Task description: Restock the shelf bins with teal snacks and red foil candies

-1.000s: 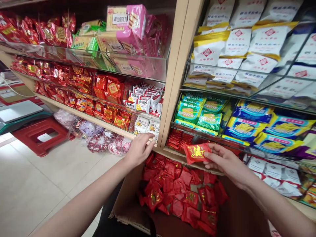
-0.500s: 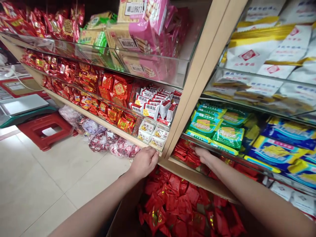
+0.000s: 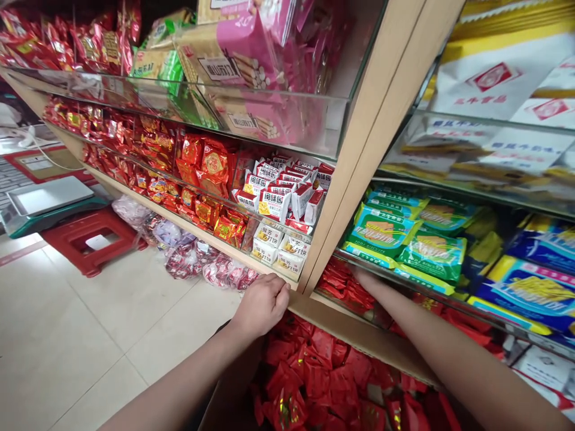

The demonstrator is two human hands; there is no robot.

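My left hand (image 3: pixel 265 303) is closed on the top edge of a cardboard box (image 3: pixel 354 332) that stands against the shelf unit. Many small red packets (image 3: pixel 323 371) fill the box. My right forearm reaches into the low compartment right of the wooden divider, where red packets (image 3: pixel 344 284) lie behind a glass front. The right hand is hidden inside, under the shelf, so its fingers and anything in them cannot be made out.
Green biscuit packs (image 3: pixel 381 230) and blue packs (image 3: pixel 525 287) sit above my right arm. White boxes (image 3: pixel 290 257) stand left of the divider (image 3: pixel 354 155). Bagged goods (image 3: pixel 184 257) and a red stool (image 3: pixel 90 236) are on the floor at left.
My right hand has gone deeper into the low compartment and out of sight. My left hand stays on the box edge. The view has shifted slightly closer to the shelves.
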